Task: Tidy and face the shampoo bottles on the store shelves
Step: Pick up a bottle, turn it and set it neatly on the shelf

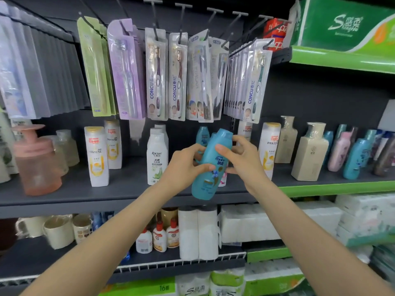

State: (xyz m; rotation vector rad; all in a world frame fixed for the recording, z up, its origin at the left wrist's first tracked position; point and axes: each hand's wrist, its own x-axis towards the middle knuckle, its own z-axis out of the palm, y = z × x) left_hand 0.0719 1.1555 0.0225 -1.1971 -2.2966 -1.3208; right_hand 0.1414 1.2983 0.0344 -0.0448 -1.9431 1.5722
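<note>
A teal Rejoice shampoo bottle (210, 167) hangs tilted in the air in front of the dark middle shelf (85, 195), label toward me. My left hand (184, 165) grips its left side and my right hand (240, 159) grips its right side near the cap. Behind it another teal bottle (202, 135) stands on the shelf. A white Racien bottle (157, 157) stands just to the left. White Pantene bottles (97, 157) stand further left, and one Pantene bottle (269, 146) to the right.
Toothbrush packs (177, 75) hang on hooks above the shelf. Beige square bottles (308, 152) and teal and pink bottles (352, 157) fill the right side. A pink pump jar (36, 161) stands at left. Tissue packs (256, 223) and mugs (58, 230) sit below.
</note>
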